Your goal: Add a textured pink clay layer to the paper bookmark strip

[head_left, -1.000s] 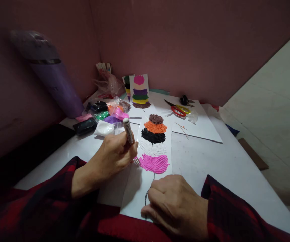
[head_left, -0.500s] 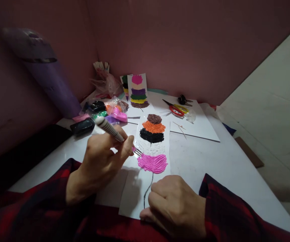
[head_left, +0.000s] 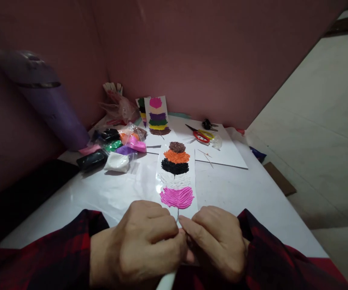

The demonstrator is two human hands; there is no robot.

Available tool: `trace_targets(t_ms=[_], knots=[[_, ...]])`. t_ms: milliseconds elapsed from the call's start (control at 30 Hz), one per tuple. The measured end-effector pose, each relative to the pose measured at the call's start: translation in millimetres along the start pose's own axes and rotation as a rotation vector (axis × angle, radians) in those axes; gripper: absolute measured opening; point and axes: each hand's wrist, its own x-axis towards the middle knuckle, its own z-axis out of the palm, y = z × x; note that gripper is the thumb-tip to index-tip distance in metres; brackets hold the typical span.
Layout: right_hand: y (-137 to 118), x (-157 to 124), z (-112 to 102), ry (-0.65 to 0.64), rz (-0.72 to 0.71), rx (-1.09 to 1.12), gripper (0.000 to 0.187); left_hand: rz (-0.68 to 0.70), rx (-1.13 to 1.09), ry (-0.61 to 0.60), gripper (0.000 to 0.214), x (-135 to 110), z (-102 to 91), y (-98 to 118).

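My left hand [head_left: 146,241] is closed round the fork [head_left: 166,281], whose pale handle end sticks out below my palm. Its tines are hidden between my hands. My right hand [head_left: 216,241] meets the left fingertips, thumb and fingers pinched together; what they grip is covered. Just beyond lies a white card [head_left: 189,169] with a feather shape of soft clay on a drawn stem. From the far end its ridged bands run brown, orange, black, white and pink [head_left: 177,197]. My hands cover the card's near end.
Bagged clay lumps [head_left: 125,145], a black packet [head_left: 92,160] and a white packet [head_left: 117,162] lie at left. A finished card [head_left: 157,117] leans at the back. Red-and-yellow scissors [head_left: 201,136] and thin sticks [head_left: 206,155] are at right. A purple bottle [head_left: 56,108] stands left.
My left hand has drawn the fork back from the pink band, turning its handle downward, and now meets my right hand at the card's near end. The view has shifted slightly.
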Motion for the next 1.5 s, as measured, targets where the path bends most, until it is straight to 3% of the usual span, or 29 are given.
trace_targets(t_ms=[100, 167, 233, 267, 367, 467, 567, 667, 733, 900, 1100, 1267, 1500], knots=[[4, 0, 1, 0.022, 0.052, 0.004, 0.025, -0.049, -0.002, 0.119, 0.015, -3, 2.6, 0], [8, 1, 3, 0.129, 0.239, -0.009, 0.021, -0.076, 0.033, 0.144, 0.014, -4, 4.9, 1], [14, 3, 4, 0.275, 0.543, 0.003, 0.012, -0.025, 0.046, 0.052, 0.014, -4, 6.7, 2], [17, 3, 5, 0.283, 0.623, 0.072, 0.012, -0.004, 0.037, -0.029, 0.016, -4, 7.4, 3], [24, 3, 9, 0.243, 0.696, 0.25, 0.012, -0.009, -0.004, -0.272, 0.019, -4, 9.1, 6], [27, 2, 13, 0.198, 0.728, 0.352, 0.017, -0.023, 0.028, -0.425, 0.014, -3, 11.4, 8], [27, 1, 17, 0.164, 0.822, 0.484, 0.021, -0.015, 0.062, -0.522, 0.008, -1, 13.2, 9], [27, -1, 22, 0.16, 0.922, 0.651, 0.021, -0.043, 0.069, -0.522, 0.011, 1, 13.6, 11], [28, -2, 25, 0.158, 0.947, 0.688, 0.021, -0.049, 0.061, -0.51, 0.013, 2, 14.0, 13], [31, -6, 28, 0.088, 0.917, 0.527, 0.018, -0.052, 0.048, -0.491, 0.015, 2, 16.5, 13], [29, -5, 27, 0.039, 0.854, 0.54, 0.014, -0.092, 0.039, -0.558, 0.016, 8, 11.0, 14], [29, -4, 27, 0.001, 0.832, 0.511, 0.013, -0.108, -0.031, -0.515, 0.015, 9, 9.2, 13], [31, -4, 27, -0.024, 0.835, 0.469, 0.013, -0.149, -0.002, -0.553, 0.019, 7, 13.5, 12]])
